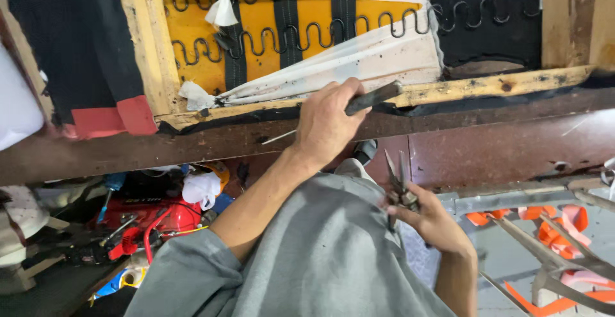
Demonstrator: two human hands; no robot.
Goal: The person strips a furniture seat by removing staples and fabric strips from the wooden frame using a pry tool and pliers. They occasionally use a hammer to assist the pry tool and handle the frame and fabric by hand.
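Observation:
My left hand (pixel 325 126) grips a thin tool with a dark handle (pixel 375 97). Its metal shaft (pixel 277 138) points left along the wooden rail (pixel 487 87) of an upturned upholstered seat frame. Lower down, over my grey-clad knee (pixel 327 246), my right hand (pixel 430 222) holds a pair of pliers (pixel 396 175) with the jaws pointing up. Above the rail are zigzag springs (pixel 282 37) over yellow padding, black webbing straps and white cloth strips (pixel 346 57). A loose black fabric edge (pixel 211 123) runs along the rail.
A dark reddish board (pixel 512 153) runs below the rail. Left of my knee lies a red tool case (pixel 150 217) amid clutter, with a white rag (pixel 202 187). Orange straps (pixel 557 227) and grey metal bars (pixel 544 253) lie at lower right. A red fabric patch (pixel 115 119) hangs at left.

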